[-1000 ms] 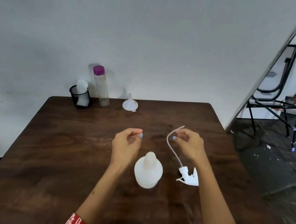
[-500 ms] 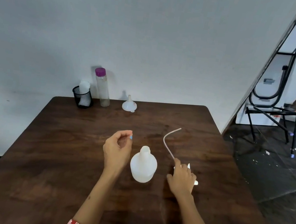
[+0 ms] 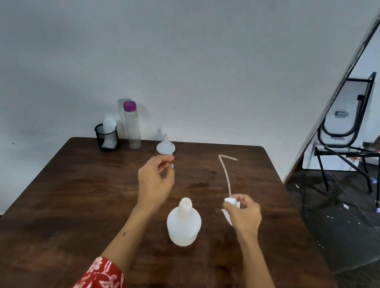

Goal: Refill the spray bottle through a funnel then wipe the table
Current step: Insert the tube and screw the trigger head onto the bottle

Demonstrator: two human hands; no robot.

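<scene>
Head view. The translucent white plastic spray bottle stands uncapped at the centre of the dark brown wooden desk, its narrow neck open. The right hand, at 3 o'clock from the bottle and just beside it, has its fingers curled round the white plastic trigger head, whose thin pale dip tube curves away toward 1 o'clock and kinks at its far end. The left hand hovers at 11 o'clock from the bottle, fingers loosely curled with thumb and forefinger close together, holding nothing I can make out. The small white plastic funnel sits mouth-down at 12 o'clock, just beyond that hand; the tall clear bottle with a purple cap and a black mesh cup holding something white stand further round at 10 o'clock, against the grey wall.

Risks, as I judge them: the bottle looks light and empty, so a brush from either wrist could tip it. The springy tube may flick drips or snag the funnel if swung across. The funnel's spout is slim and smooth; seated crookedly in the neck, it could wobble and spill onto the glossy, grained wood.
</scene>
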